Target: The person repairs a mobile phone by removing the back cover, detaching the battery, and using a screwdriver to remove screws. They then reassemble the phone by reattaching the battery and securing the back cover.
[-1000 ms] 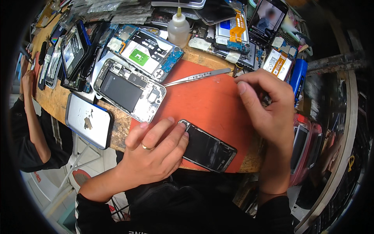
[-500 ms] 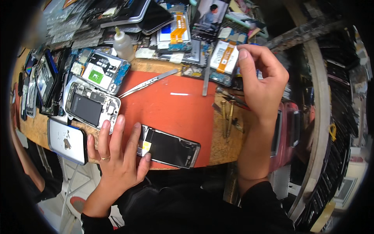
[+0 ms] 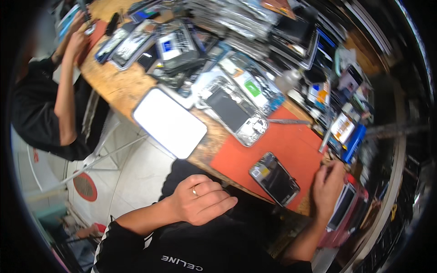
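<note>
My left hand (image 3: 205,200), with a ring on it, is curled closed in front of my body, off the table; its palm is hidden. My right hand (image 3: 330,184) is at the right edge of the red mat (image 3: 291,132), fingers bent together beside the small screwdrivers, blurred; I cannot make out what is in them. Between the hands, on the mat, lies a phone screen assembly (image 3: 275,179) with a yellow patch. An opened phone body (image 3: 234,109) lies at the mat's far left corner, with tweezers (image 3: 289,121) beside it.
A white, dark-edged tray (image 3: 170,123) sits at the table's front edge, its surface washed out bright. Phone parts (image 3: 177,45), a dropper bottle (image 3: 287,81) and stacked plastic sleeves (image 3: 232,22) crowd the back. Another person's arm (image 3: 66,100) is at the left.
The view has swung left. My left hand has left the phone screen assembly and curled up near my body. My right hand has come down from the battery parts to the screwdrivers.
</note>
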{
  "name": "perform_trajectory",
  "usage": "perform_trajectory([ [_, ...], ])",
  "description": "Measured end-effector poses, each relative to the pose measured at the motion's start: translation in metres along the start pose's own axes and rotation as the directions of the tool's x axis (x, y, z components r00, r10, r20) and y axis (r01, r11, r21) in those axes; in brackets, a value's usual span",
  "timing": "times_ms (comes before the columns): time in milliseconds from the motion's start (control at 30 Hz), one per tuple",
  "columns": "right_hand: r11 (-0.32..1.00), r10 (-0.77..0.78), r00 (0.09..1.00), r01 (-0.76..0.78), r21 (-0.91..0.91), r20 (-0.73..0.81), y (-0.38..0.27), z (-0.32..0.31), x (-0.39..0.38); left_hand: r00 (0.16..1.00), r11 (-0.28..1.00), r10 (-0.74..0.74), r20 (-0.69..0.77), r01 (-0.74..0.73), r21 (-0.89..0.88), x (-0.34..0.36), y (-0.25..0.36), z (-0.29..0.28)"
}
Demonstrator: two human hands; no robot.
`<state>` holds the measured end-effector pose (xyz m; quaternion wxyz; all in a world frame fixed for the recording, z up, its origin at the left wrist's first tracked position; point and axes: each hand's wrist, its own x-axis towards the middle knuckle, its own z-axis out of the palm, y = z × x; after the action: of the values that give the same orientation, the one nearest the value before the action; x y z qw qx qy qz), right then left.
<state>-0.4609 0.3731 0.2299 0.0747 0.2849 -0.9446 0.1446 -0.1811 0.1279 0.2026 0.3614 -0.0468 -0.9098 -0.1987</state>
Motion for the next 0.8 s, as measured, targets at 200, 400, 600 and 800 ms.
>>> perform_trajectory([
  [200,0.954,-0.033,0.999,0.036,0.298,-0.015,-0.019,-0.004,0.024,0.772,0.729,-0.623,-0.126,0.632,0.265,-0.009,-0.048,-0.074],
  [400,0.896,-0.356,0.935,0.341,0.286,0.001,-0.088,-0.008,0.018,0.790,0.750,-0.605,-0.099,0.607,0.263,0.002,-0.082,-0.082],
  [600,0.845,-0.451,0.892,0.435,0.312,-0.024,-0.111,-0.012,0.005,0.792,0.750,-0.611,-0.005,0.581,0.317,0.023,-0.092,-0.058],
  [800,0.890,-0.408,0.908,0.372,0.265,0.094,-0.086,-0.016,-0.014,0.796,0.751,-0.605,0.006,0.568,0.336,0.024,-0.093,-0.051],
])
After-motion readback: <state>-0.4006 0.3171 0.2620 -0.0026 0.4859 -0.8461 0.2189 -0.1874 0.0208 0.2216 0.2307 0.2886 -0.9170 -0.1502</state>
